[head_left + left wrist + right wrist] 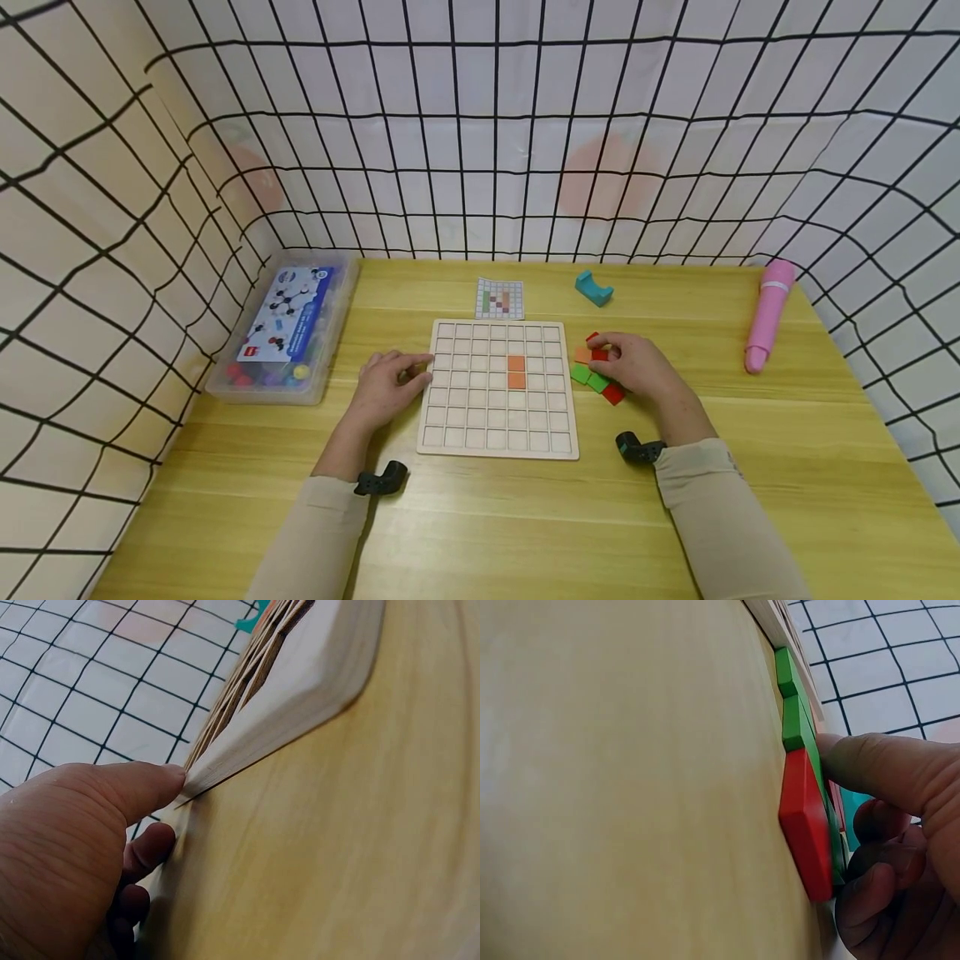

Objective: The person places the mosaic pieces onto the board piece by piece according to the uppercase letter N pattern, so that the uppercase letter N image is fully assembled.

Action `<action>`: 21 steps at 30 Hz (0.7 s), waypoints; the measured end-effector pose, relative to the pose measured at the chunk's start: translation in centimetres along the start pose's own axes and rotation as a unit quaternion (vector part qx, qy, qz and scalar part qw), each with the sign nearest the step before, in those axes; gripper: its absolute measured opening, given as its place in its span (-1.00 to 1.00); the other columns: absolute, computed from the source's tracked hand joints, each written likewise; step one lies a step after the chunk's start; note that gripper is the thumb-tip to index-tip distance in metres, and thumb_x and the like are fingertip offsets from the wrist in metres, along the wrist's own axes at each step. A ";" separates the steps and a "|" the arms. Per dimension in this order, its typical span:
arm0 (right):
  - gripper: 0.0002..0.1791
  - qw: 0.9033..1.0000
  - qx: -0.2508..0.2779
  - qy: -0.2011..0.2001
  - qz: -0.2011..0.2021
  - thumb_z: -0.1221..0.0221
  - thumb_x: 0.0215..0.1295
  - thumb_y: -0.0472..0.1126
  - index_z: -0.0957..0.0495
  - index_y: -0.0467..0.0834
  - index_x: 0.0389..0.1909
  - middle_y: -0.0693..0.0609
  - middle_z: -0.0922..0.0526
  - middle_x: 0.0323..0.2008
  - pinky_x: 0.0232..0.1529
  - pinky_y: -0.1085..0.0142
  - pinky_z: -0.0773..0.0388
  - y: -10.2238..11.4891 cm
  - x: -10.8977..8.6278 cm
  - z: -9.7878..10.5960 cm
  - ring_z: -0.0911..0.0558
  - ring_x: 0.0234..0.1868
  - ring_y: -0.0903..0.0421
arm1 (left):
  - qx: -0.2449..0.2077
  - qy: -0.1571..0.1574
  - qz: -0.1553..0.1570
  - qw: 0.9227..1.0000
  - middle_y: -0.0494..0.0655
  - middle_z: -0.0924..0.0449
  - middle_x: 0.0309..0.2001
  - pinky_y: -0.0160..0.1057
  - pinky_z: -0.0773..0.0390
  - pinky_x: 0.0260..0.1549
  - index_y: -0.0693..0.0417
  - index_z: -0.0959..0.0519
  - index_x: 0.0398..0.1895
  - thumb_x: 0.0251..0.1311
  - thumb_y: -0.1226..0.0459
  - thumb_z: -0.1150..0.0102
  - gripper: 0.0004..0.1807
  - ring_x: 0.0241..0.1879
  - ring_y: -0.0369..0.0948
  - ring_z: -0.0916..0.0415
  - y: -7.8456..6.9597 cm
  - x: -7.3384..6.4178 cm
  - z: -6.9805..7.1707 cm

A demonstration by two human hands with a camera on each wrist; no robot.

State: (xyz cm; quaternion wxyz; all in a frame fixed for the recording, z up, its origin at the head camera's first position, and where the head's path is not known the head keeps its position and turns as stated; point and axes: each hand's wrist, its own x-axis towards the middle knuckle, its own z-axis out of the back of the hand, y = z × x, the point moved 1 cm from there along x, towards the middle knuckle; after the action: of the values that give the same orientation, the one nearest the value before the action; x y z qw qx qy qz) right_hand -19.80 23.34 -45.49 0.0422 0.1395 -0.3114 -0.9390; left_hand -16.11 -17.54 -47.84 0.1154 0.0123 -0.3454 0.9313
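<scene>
One board (486,419) is lying between the left hand's (382,387) and right hand's (637,365) fingertips, its cells holding two orange tiles (516,372). One box (281,325), left of the left fingers, is containing coloured balls (242,379). The left fingers are relaxing, touching the board's edge. The right thumb and index are touching loose tiles (597,382): two green, one orange, three red showing; whether they're gripping, I cannot tell.

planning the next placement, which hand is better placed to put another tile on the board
Right, most likely: the right hand is at the loose square tiles beside the wooden grid board, while the left hand touches the board's opposite edge, away from them.
</scene>
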 end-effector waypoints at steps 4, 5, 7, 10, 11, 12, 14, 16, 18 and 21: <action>-0.58 1.000 0.003 0.005 0.004 -0.27 0.42 -0.08 -0.58 -0.12 0.23 -0.02 -0.42 -0.42 -0.38 0.28 -0.35 -0.1 0.1 0.0 -0.40 -0.41 0.06 | 0.000 0.001 0.000 1.000 -0.16 -0.61 -0.26 -0.07 -0.14 -0.07 -0.18 -0.66 0.23 0.37 0.09 -0.29 -0.62 -0.23 -0.14 -0.27 -0.1 0.0 0.0; -0.58 1.000 0.004 0.007 0.004 -0.27 0.42 -0.08 -0.58 -0.12 0.23 -0.02 -0.43 -0.42 -0.39 0.28 -0.36 -0.1 0.1 0.0 -0.40 -0.41 0.06 | 0.001 0.001 0.000 1.000 -0.17 -0.61 -0.26 -0.07 -0.14 -0.07 -0.18 -0.66 0.23 0.37 0.09 -0.29 -0.62 -0.23 -0.14 -0.27 -0.1 0.0 0.0; -0.58 1.000 0.004 0.008 0.006 -0.27 0.42 -0.09 -0.57 -0.13 0.23 -0.02 -0.43 -0.42 -0.39 0.28 -0.36 -0.1 0.1 0.0 -0.40 -0.41 0.06 | 0.001 0.000 -0.001 1.000 -0.16 -0.61 -0.26 -0.07 -0.15 -0.07 -0.17 -0.66 0.22 0.36 0.10 -0.29 -0.62 -0.23 -0.14 -0.27 -0.1 0.0 0.1; -0.58 1.000 0.002 0.009 0.009 -0.26 0.43 -0.11 -0.56 -0.14 0.24 -0.02 -0.42 -0.41 -0.39 0.29 -0.34 0.0 0.0 0.1 -0.39 -0.40 0.06 | 0.003 -0.003 -0.002 1.000 -0.16 -0.61 -0.25 -0.07 -0.16 -0.07 -0.16 -0.67 0.22 0.36 0.10 -0.29 -0.62 -0.23 -0.14 -0.28 -0.2 0.0 0.1; -0.58 1.000 0.002 0.009 0.010 -0.25 0.43 -0.11 -0.56 -0.14 0.24 -0.02 -0.42 -0.41 -0.39 0.29 -0.33 0.0 0.0 0.1 -0.39 -0.40 0.06 | 0.002 -0.004 -0.003 1.000 -0.16 -0.62 -0.25 -0.07 -0.16 -0.08 -0.15 -0.67 0.21 0.36 0.10 -0.29 -0.63 -0.23 -0.14 -0.28 -0.2 -0.1 0.1; -0.58 1.000 0.001 0.009 0.011 -0.25 0.43 -0.11 -0.56 -0.14 0.24 -0.02 -0.41 -0.41 -0.39 0.29 -0.32 0.1 0.0 0.0 -0.38 -0.40 0.06 | 0.001 -0.005 -0.003 1.000 -0.16 -0.62 -0.25 -0.07 -0.16 -0.07 -0.15 -0.67 0.21 0.36 0.10 -0.29 -0.63 -0.23 -0.14 -0.28 -0.2 -0.1 0.1; -0.58 1.000 -0.001 0.010 0.010 -0.24 0.44 -0.11 -0.56 -0.15 0.24 -0.02 -0.41 -0.41 -0.38 0.29 -0.32 0.1 0.0 0.0 -0.38 -0.40 0.06 | 0.000 -0.005 -0.002 1.000 -0.15 -0.61 -0.25 -0.08 -0.16 -0.07 -0.15 -0.67 0.21 0.37 0.10 -0.29 -0.63 -0.23 -0.14 -0.27 -0.2 0.0 0.1; -0.57 1.000 -0.004 0.010 0.009 -0.24 0.43 -0.11 -0.56 -0.15 0.25 -0.02 -0.41 -0.41 -0.38 0.28 -0.31 0.0 0.0 0.0 -0.38 -0.40 0.06 | 0.000 -0.004 -0.002 1.000 -0.15 -0.61 -0.26 -0.08 -0.15 -0.07 -0.15 -0.67 0.21 0.37 0.10 -0.29 -0.63 -0.23 -0.14 -0.27 -0.2 0.0 0.1; -0.57 1.000 -0.006 0.010 0.007 -0.24 0.44 -0.10 -0.56 -0.15 0.25 -0.02 -0.42 -0.40 -0.38 0.28 -0.32 -0.1 0.1 -0.1 -0.39 -0.40 0.06 | -0.001 -0.003 0.000 1.000 -0.15 -0.61 -0.26 -0.07 -0.15 -0.06 -0.16 -0.67 0.21 0.37 0.10 -0.29 -0.63 -0.23 -0.13 -0.26 -0.2 0.0 0.1; -0.56 1.000 -0.010 0.010 0.007 -0.24 0.43 -0.09 -0.56 -0.16 0.25 -0.03 -0.42 -0.40 -0.37 0.28 -0.33 -0.2 0.2 -0.1 -0.39 -0.40 0.06 | 0.001 -0.001 0.001 1.000 -0.15 -0.61 -0.25 -0.06 -0.14 -0.06 -0.16 -0.67 0.22 0.37 0.10 -0.28 -0.63 -0.22 -0.12 -0.27 -0.2 0.0 0.1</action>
State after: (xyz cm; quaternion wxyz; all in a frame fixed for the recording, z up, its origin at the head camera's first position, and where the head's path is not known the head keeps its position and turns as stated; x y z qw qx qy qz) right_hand -19.94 23.37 -45.73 0.0528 0.1466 -0.3028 -0.9402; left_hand -16.07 -17.46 -47.63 0.1140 0.0129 -0.3449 0.9316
